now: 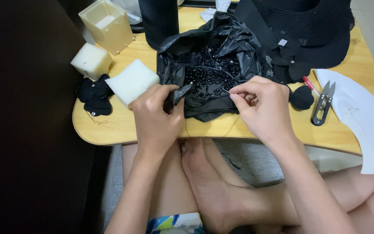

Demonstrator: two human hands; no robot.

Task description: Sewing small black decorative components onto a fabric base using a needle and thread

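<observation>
My left hand (156,113) pinches a small black beaded fabric piece (179,94) at the near edge of a low wooden table (109,130). My right hand (260,106) holds a thin needle (226,90), its tip pointing left toward the fabric piece. A thread hangs down from the hands over the table edge. Just behind both hands lies an open black plastic bag (234,39) holding many black beads (208,71).
White foam blocks (131,81) and black fabric petals (94,95) lie at the left. A cream plastic box (105,25) and a dark cylinder (159,19) stand behind. Black garment (312,39), thread snips (323,104), a white paper pattern (360,112) sit right. My crossed legs are below.
</observation>
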